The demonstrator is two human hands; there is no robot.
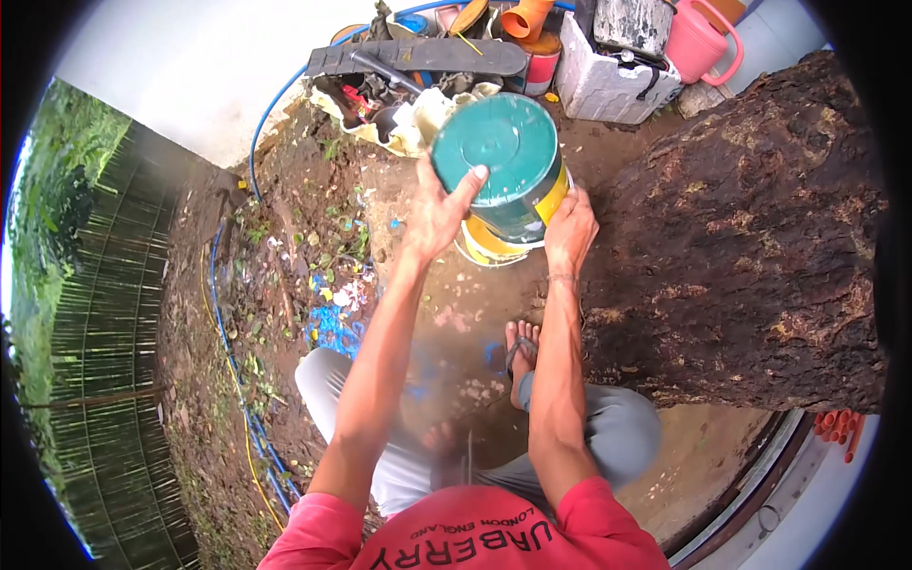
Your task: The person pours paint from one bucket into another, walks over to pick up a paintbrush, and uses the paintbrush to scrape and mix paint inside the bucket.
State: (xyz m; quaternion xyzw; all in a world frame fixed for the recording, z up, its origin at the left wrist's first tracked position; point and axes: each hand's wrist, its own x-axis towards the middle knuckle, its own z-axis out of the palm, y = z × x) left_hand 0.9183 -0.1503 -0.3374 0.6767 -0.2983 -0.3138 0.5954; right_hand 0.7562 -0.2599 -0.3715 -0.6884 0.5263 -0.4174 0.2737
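Both hands grip a green paint bucket (pixel 496 142) with a yellow patch on its side. Its round, flat green face points up toward me; I cannot tell if that is the base or a lid. My left hand (pixel 439 211) is closed round its left side, the thumb pressing over the edge of that face. My right hand (pixel 572 228) is closed on the lower right side, beside the yellow patch. Partly hidden beneath it is a pale container with yellow inside (pixel 484 245); whether the two touch is unclear.
A large tree trunk (pixel 741 228) rises close on the right. Behind the bucket lie a dark plank (pixel 418 59), an orange pipe fitting (pixel 528 19), a white foam box (pixel 603 81) and a pink watering can (pixel 701 43). A blue hose (pixel 223 332) runs along the left.
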